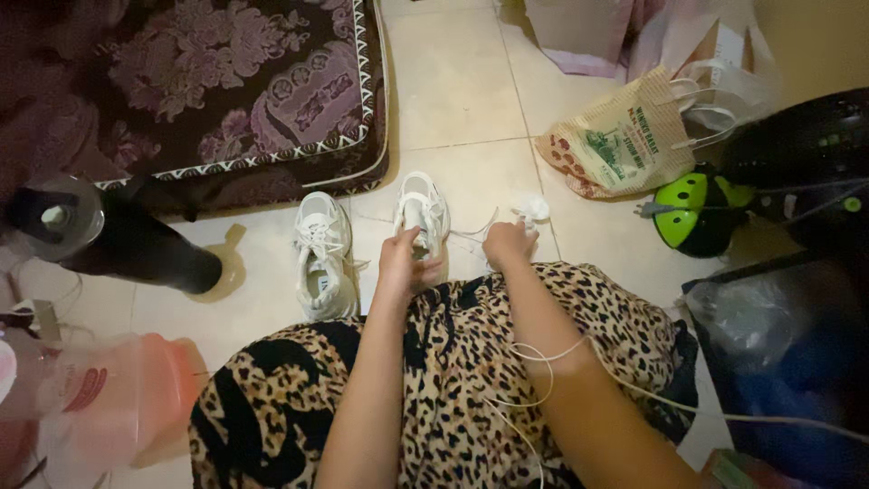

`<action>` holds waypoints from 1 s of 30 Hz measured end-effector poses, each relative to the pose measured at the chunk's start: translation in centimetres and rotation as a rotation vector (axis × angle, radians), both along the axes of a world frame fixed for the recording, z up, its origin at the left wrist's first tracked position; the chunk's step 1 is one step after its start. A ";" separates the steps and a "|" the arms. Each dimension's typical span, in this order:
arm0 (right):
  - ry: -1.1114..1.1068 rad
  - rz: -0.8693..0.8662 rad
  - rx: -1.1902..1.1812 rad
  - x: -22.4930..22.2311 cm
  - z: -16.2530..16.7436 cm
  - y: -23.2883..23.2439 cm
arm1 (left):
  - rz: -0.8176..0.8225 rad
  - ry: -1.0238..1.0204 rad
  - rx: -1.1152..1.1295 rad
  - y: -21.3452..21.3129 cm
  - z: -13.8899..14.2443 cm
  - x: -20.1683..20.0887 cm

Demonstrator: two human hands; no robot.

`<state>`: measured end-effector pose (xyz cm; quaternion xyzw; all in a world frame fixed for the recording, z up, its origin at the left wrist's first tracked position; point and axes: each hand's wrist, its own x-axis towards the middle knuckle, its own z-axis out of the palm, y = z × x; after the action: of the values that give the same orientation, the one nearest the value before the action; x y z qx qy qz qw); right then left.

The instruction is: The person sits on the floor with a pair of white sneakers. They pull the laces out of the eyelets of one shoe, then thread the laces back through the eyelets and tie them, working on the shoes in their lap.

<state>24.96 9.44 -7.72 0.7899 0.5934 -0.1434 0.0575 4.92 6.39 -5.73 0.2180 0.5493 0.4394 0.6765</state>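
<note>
The left hand has its grip closed on the heel of a white sneaker standing on the tiled floor. Just right of that sneaker, the right hand pinches a white lace. A second sneaker lies left of it
</note>
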 end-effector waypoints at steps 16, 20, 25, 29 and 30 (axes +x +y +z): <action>1.495 0.253 0.255 -4.2 5.8 -2.8 | 0.004 0.260 0.523 -1.6 2.1 0.2; 1.236 0.196 0.173 -0.4 7.6 -2.2 | 0.256 -0.064 0.599 -1.2 3.8 -2.6; 1.561 -0.199 0.743 11.8 9.0 -3.2 | 0.934 -0.296 0.872 -3.5 9.1 -14.8; 1.835 -0.365 1.318 18.6 9.1 -5.0 | 1.135 0.319 1.239 -8.0 12.2 -22.2; 1.757 -0.356 1.476 19.6 9.1 -5.4 | 1.204 0.324 1.235 -8.7 12.2 -22.5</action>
<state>44.60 4.07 1.37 0.3320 0.2490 -0.2676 -0.8696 -17.60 -2.31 6.50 0.2779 0.3244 0.9042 0.0047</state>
